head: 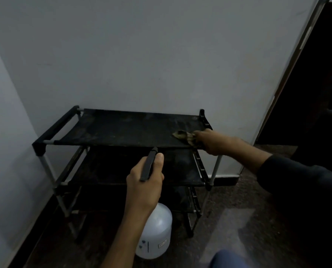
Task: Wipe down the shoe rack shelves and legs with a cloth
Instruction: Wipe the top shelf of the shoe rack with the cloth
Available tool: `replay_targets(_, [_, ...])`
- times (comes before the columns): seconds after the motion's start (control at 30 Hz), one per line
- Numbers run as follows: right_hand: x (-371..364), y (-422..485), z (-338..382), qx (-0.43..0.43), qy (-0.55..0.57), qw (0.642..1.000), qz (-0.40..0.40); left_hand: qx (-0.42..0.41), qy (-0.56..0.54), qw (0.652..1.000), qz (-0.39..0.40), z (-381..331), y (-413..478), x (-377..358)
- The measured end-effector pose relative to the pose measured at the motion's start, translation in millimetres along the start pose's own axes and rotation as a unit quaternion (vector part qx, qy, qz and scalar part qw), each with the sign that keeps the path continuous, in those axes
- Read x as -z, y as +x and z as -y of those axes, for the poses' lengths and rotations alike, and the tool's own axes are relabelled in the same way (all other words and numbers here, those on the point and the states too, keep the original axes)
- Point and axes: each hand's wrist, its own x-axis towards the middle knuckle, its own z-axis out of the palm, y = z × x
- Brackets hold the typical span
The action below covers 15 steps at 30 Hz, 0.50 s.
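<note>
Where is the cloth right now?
In the head view, the cloth lies on the right end of the rack's top shelf, held by the right hand.

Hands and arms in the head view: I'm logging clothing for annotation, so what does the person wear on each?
The left hand and its forearm are bare, with no sleeve, glove, ring or watch visible. The right hand is bare too, but a dark long sleeve covers that arm, ending partway up the forearm.

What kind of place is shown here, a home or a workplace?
Probably a home, perhaps a corner near a doorway. A black shoe rack stands against a plain white wall, beside a dark door.
</note>
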Motion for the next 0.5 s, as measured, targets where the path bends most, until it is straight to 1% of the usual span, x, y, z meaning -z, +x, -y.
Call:
replay_targets(0.07, [-2.6,0.4,5.9,-0.031,0.015,0.999,-0.019,-0.003,0.009,1.000,-0.006,0.3,-1.8,3.2])
replay_targets(0.1, [-5.5,3.8,15.3,-0.033,0.043,0.998,-0.038,-0.004,0.008,1.000,-0.011,0.2,-2.5,4.9])
replay_targets(0.17, [-15.2,11.9,44.8,-0.010,0.134,0.988,-0.077,-0.004,0.001,1.000,-0.022,-1.4,-4.2,9.0])
replay_targets(0.23, [-24.9,13.9,86.5,0.048,0.191,0.971,-0.137,-0.007,-0.005,0.999,-0.033,-2.8,-5.8,14.4])
replay_targets(0.3, [-39.5,13.5,123.7,0.113,0.191,0.955,-0.199,-0.013,-0.004,0.999,-0.046,-1.7,-7.9,20.4])
replay_targets(0.37, [-54.1,10.9,144.5,0.151,0.160,0.942,-0.253,-0.015,0.003,0.998,-0.057,0.9,-10.8,27.0])
replay_targets(0.43, [-64.9,5.2,140.5,0.150,0.122,0.940,-0.280,-0.014,0.008,0.998,-0.062,5.7,-13.7,33.7])
replay_targets(0.5, [-72.5,-3.7,123.0,0.129,0.119,0.935,-0.309,-0.008,0.011,0.998,-0.061,9.8,-17.1,38.7])
